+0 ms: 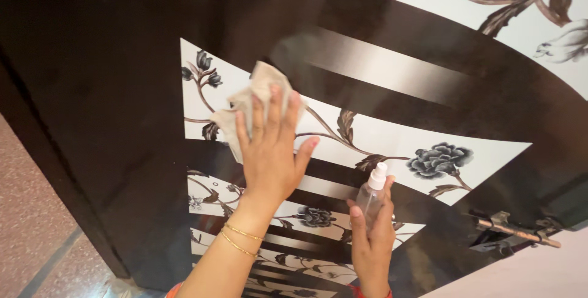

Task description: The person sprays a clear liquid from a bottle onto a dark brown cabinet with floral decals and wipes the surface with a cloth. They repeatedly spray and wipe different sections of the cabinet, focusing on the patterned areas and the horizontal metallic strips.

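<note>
My left hand point(269, 151), with thin gold bangles at the wrist, lies flat with fingers spread and presses a crumpled beige cloth point(257, 90) against a glossy dark brown door point(110, 90). The cloth rests on a white panel printed with grey flowers and stems point(392, 135). Lower right of it, my right hand point(370, 243) grips a small clear spray bottle point(372, 191) with a white nozzle, held upright close to the door's surface.
A metal latch bolt point(514, 232) sticks out of the door at the lower right. More floral panels alternate with dark stripes below my hands. A speckled pinkish floor point(30, 212) shows at the left, and a pale wall point(539, 273) at the bottom right.
</note>
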